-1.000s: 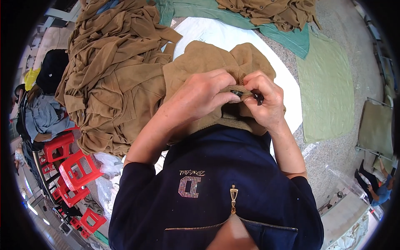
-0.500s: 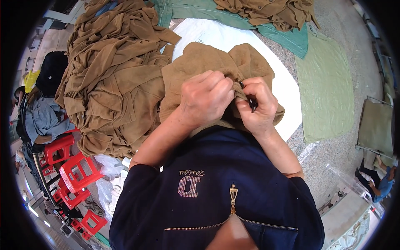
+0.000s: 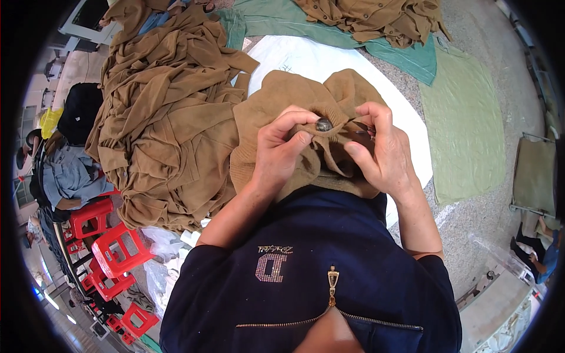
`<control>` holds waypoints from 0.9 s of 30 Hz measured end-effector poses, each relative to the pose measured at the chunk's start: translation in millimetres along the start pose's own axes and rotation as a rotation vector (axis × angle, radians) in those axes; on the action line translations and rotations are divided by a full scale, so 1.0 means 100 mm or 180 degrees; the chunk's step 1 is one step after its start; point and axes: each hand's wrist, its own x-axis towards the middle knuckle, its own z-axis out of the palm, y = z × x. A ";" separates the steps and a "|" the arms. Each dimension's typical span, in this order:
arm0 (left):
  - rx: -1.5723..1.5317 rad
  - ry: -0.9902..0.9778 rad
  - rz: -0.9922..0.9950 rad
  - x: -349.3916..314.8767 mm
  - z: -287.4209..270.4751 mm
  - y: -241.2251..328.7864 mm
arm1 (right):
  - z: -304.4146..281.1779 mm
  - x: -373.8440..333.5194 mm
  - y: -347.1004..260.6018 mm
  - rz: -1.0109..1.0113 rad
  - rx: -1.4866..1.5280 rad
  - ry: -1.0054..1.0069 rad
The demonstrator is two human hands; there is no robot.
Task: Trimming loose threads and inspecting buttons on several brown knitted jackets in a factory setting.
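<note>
A brown knit garment lies bunched in front of me, partly on my lap and partly over a white sheet. My left hand pinches its ribbed edge between thumb and fingers, right beside a dark round button. To the right, my right hand curls its fingers at the garment's folds, its thumb held apart from them. Something small and dark shows among those fingers; its kind is too hidden to tell. A large heap of brown garments rises at my left.
More brown buttoned garments lie on a green cloth at the far side. The white sheet and a pale green sheet cover floor to the right. Red plastic stools stand at lower left; a person sits far right.
My hands have moved apart and turned, the right thumb lifting away from the fabric. The dark button has come into sight beside my left fingers. The view has shifted slightly.
</note>
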 end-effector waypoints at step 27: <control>0.0504 -0.0003 0.0445 0.00 0.06 -0.03 | 0.25 0.02 0.17 -0.0732 0.0648 0.0592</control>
